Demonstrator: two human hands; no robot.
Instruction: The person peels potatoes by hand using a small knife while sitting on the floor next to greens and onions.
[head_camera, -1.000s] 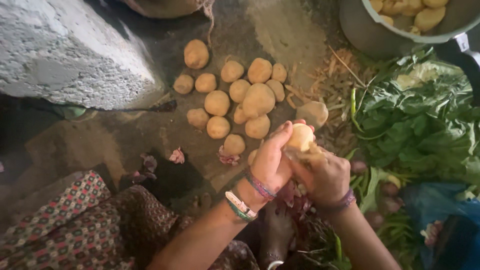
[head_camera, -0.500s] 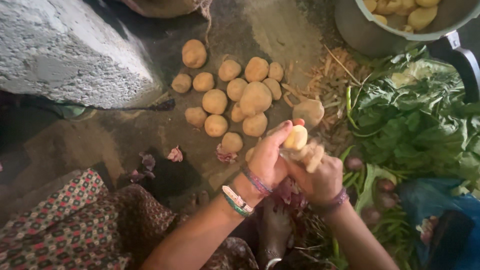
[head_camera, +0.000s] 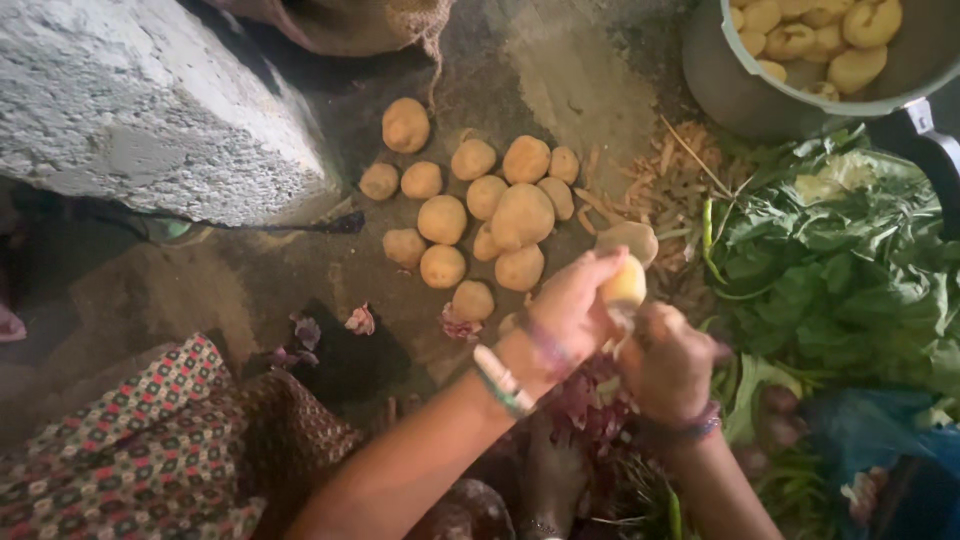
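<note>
1. A dark, dusty floor (head_camera: 300, 290) fills the view from above, with a big grey stone block (head_camera: 140, 110) at 10 o'clock and a burlap sack (head_camera: 350, 20) at 12 o'clock.
2. The left hand (head_camera: 565, 315) sits just right of centre, fingers curled round a pale, partly peeled potato (head_camera: 625, 285); it has a firm hold on it. Bangles ring the wrist.
3. The right hand (head_camera: 670, 365) is just at 4 o'clock from the potato, closed into a loose fist and touching the potato's lower end. What it grips is hidden, so I cannot tell.
4. A heap of unpeeled potatoes (head_camera: 485, 215) lies on the floor at 11 o'clock from the hands, close together, many touching. One potato (head_camera: 406, 125) sits a little apart at the heap's upper left.
5. Another pale potato (head_camera: 630, 240) lies on the floor just beyond the held one.
6. A metal pot (head_camera: 730, 85) stands at 1 o'clock, well apart from the hands, holding peeled potatoes (head_camera: 810, 35). A black handle (head_camera: 925, 130) juts from its lower right.
7. Leafy greens (head_camera: 830, 270) are piled at 3 o'clock, just beside the right hand.
8. Tan peelings (head_camera: 665, 180) are scattered between the heap and the greens.
9. Purple scraps (head_camera: 590, 410) lie under the hands; a few more (head_camera: 360, 320) sit at 9 o'clock.
10. A patterned cloth (head_camera: 150, 450) covers the person's knee at 8 o'clock.
11. Blue plastic (head_camera: 860, 440) shows at 4 o'clock.
</note>
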